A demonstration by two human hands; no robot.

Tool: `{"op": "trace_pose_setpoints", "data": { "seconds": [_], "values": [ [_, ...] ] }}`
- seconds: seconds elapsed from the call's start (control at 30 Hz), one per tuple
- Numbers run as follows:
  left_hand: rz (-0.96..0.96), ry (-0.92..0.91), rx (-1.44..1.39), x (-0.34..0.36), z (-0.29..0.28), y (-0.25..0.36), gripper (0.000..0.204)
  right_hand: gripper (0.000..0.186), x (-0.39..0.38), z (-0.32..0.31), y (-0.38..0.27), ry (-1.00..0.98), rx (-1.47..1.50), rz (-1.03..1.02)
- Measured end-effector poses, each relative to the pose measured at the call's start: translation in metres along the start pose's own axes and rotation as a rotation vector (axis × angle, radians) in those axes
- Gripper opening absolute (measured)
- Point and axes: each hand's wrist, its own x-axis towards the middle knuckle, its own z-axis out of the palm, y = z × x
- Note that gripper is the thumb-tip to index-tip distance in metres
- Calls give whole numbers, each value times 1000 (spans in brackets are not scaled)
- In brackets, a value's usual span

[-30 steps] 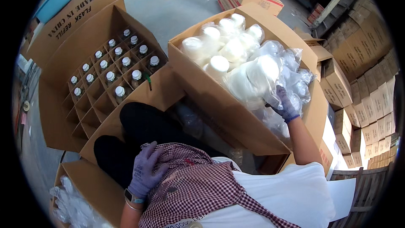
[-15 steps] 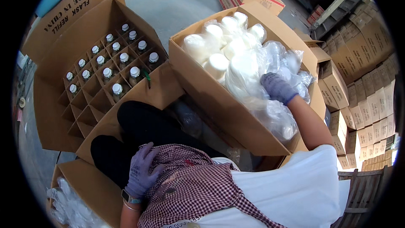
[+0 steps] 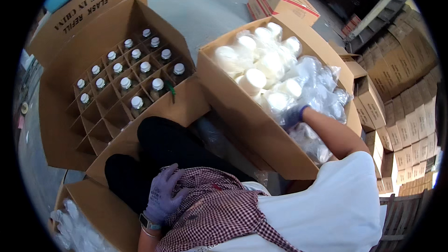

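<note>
My right hand (image 3: 294,116), in a purple glove, reaches down into an open carton (image 3: 242,130) at the right. Its fingers are hidden among white rounded plastic pieces (image 3: 252,81) in clear plastic bags (image 3: 322,77), so any hold cannot be seen. My left hand (image 3: 163,195), gloved the same way, lies on my checked apron (image 3: 219,200) with the fingers apart and nothing in them. At the left stands a divided carton (image 3: 60,126) with several clear bottles (image 3: 136,105) capped in white. Some of its front compartments hold no bottle.
A green strip (image 3: 172,93) hangs on the divided carton's near wall. Another carton (image 3: 100,212) with clear plastic bags (image 3: 77,228) is at the lower left. Stacked cartons (image 3: 408,121) line the right side, and red-edged boxes (image 3: 284,2) stand behind on the floor.
My right hand has moved down and a little left, deeper among the bagged white pieces. The whole view has shifted slightly. My left hand stays on the apron.
</note>
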Motion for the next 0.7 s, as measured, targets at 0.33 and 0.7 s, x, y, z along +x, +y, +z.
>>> {"op": "trace_pose_setpoints", "data": {
  "seconds": [0.33,0.7],
  "values": [
    [-76,64,-41,2,-19,-6,51,116,50,-102,-43,938,371,-103],
    [-6,67,-30,15,-18,3,50,75,-124,-125,-35,1014,821,-425]
  ]
}}
